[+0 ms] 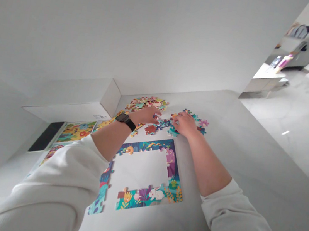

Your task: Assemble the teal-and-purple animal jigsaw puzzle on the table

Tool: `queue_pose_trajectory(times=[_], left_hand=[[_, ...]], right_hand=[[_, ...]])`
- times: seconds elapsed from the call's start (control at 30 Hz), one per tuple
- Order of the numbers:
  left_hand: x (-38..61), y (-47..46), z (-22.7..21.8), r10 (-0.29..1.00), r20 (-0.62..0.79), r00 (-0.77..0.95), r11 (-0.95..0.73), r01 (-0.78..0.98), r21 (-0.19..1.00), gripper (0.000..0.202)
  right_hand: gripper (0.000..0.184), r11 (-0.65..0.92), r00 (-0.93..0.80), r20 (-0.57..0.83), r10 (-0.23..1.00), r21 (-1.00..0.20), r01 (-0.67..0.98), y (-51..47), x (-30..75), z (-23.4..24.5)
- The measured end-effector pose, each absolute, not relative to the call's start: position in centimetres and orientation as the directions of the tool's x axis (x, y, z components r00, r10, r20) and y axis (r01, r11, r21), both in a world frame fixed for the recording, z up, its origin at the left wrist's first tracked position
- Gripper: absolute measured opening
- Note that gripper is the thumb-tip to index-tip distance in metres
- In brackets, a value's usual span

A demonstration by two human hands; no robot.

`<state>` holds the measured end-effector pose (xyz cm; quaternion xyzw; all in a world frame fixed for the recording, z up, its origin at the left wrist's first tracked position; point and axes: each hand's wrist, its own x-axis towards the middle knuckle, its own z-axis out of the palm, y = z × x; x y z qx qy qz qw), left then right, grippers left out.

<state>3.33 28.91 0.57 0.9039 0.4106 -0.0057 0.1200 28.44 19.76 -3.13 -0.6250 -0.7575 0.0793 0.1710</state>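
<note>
Both your arms were stretched forward and drawn together. Your left hand lay palm down, fingers flat and pointing right. Your right hand rested just beside it, knuckles up, fingers curled.

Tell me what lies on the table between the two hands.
In the head view, a few loose puzzle pieces, mostly blue, lie between the left hand and the right hand; the stretch is not bare.
</note>
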Motion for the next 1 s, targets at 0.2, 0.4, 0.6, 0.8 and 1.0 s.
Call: queue_pose_trajectory(times=[0.2,0.4,0.6,0.8,1.0], left_hand=[[3.3,28.2,0.6,0.712,-0.111,0.694,-0.667,0.717,0.204,0.04],[3.1,27.8,0.6,0.775,-0.061,0.629,-0.559,0.727,0.398,0.025],[1.7,28.4,1.1,0.94,0.052,0.336,-0.301,0.75,0.589,0.016],[2.4,28.6,0.8,0.981,-0.039,0.19,-0.092,0.632,0.77,0.023],[3.8,28.6,0.4,0.971,-0.041,0.237,-0.119,0.618,0.777,0.023]], right_hand=[[0.053,0.383,-0.326,0.213,0.921,-0.343,0.858,19.7,27.1,-3.7],[0.052,0.41,-0.338,0.242,0.909,-0.385,0.827,19.4,25.6,-3.3],[0.031,0.249,-0.114,0.244,0.963,-0.644,0.723,19.9,26.8,-2.0],[0.031,-0.038,0.188,0.163,0.968,-0.652,0.758,20.2,29.0,-2.1],[0.03,-0.151,0.261,0.125,0.957,-0.554,0.819,20.1,29.6,-2.1]])
